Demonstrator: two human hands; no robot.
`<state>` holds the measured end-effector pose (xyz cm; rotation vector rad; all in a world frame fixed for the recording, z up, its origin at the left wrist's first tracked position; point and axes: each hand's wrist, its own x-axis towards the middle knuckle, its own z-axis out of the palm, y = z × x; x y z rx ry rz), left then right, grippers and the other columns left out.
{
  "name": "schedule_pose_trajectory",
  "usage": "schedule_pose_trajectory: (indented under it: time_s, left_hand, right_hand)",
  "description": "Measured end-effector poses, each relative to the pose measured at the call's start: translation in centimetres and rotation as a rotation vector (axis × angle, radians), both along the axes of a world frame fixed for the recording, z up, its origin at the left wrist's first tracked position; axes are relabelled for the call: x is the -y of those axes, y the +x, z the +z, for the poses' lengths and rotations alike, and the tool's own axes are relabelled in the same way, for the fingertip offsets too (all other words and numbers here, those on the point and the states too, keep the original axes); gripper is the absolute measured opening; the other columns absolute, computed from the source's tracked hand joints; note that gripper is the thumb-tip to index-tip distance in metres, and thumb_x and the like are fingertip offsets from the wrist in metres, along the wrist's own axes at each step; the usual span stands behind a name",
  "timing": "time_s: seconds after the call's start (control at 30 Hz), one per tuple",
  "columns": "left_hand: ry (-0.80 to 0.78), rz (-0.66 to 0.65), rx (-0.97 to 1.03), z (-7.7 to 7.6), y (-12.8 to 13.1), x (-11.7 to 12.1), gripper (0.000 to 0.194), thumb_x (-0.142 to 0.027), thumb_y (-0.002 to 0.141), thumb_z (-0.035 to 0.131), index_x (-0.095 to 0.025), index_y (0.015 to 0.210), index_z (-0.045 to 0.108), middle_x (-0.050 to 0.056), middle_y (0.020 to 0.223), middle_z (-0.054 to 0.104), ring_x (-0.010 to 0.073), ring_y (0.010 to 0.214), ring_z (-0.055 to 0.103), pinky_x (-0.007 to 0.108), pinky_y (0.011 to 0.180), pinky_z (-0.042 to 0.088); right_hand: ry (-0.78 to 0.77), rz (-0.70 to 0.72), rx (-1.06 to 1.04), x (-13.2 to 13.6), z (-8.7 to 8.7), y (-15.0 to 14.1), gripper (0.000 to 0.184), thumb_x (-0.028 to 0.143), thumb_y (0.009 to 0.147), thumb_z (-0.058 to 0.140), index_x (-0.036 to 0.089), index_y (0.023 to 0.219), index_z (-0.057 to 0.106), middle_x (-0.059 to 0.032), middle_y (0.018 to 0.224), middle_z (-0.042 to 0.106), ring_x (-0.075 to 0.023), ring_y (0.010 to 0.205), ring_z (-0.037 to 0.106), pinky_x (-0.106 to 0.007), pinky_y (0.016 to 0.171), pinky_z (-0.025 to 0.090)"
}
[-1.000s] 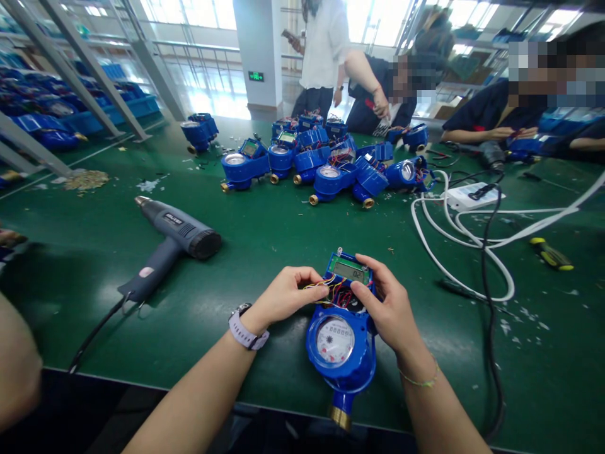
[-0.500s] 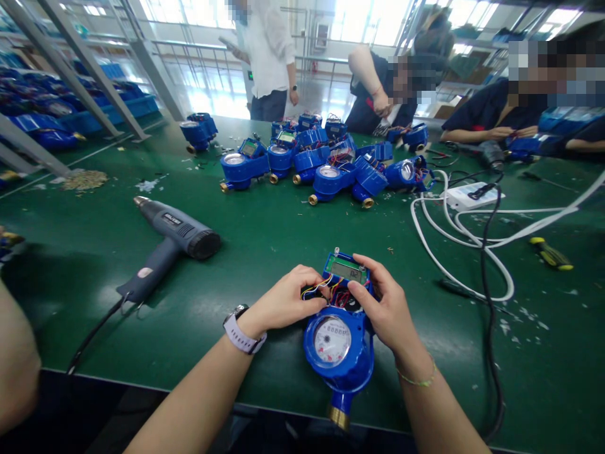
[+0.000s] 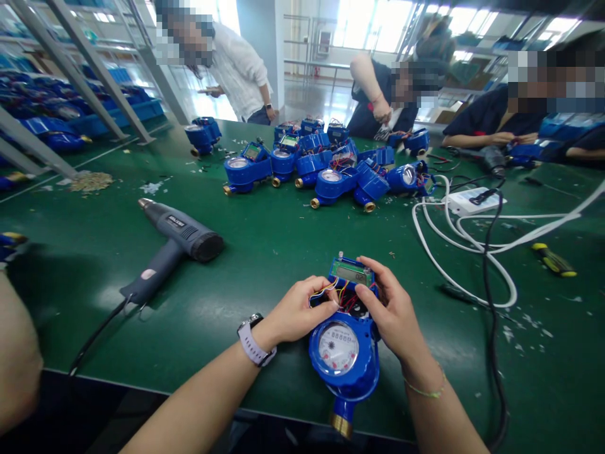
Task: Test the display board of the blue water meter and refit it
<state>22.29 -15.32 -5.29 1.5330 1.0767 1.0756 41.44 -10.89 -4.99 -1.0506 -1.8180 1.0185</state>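
Note:
A blue water meter (image 3: 344,359) with a round dial and a brass end lies before me at the table's front edge. Its upper part holds a green circuit board with a small display (image 3: 352,272). Thin coloured wires (image 3: 350,301) run between the board and the housing. My left hand (image 3: 305,309) pinches at the wires on the left side, thumb and fingers closed together. My right hand (image 3: 390,306) grips the right side of the meter's upper part, its thumb by the lower edge of the display.
A grey heat gun (image 3: 182,236) lies on the green table (image 3: 265,252) to the left. Several blue meters (image 3: 331,183) crowd the back. A power strip (image 3: 472,200) with white cable and a yellow-black screwdriver (image 3: 554,260) lie right. Co-workers sit behind; one person in white (image 3: 239,69) leans over.
My hands stay on the meter and wires with hardly any shift. The view has moved slightly. At the back, the person in white has bent over and moved left.

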Motion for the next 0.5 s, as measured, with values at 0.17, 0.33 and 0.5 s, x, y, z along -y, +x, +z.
schedule_pose_trajectory:
  time_s: [0.17,0.33,0.5]
  left_hand:
    - [-0.04,0.055,0.097,-0.3,0.6,0.0,0.018,-0.03,0.085,0.06,-0.014,0.078,0.06,0.002,0.079,0.061,0.0158,0.078,0.054,0.027,0.076,0.04]
    - [-0.032,0.089,0.097,-0.7,0.8,0.1,0.022,-0.034,0.085,0.06,-0.013,0.078,0.061,0.003,0.079,0.061,0.0158,0.078,0.054,0.026,0.075,0.039]
    - [-0.014,0.109,0.07,-0.8,0.8,0.1,0.022,-0.034,0.086,0.06,-0.013,0.076,0.062,0.002,0.077,0.059,0.015,0.077,0.052,0.025,0.072,0.037]
  right_hand:
    - [0.339,0.108,0.121,0.7,1.9,0.0,0.03,0.027,0.093,0.058,0.027,0.123,0.057,-0.0059,0.143,0.044,-0.0259,0.134,0.039,-0.047,0.11,0.035]
    - [0.365,0.284,0.209,0.8,3.0,-0.3,0.019,0.019,0.093,0.059,0.026,0.11,0.063,-0.0037,0.128,0.057,-0.0224,0.124,0.049,-0.043,0.105,0.04]
    - [0.375,0.275,0.221,0.5,3.0,-0.8,0.01,0.019,0.094,0.06,0.025,0.097,0.068,-0.0028,0.12,0.061,-0.0212,0.116,0.053,-0.039,0.098,0.042]
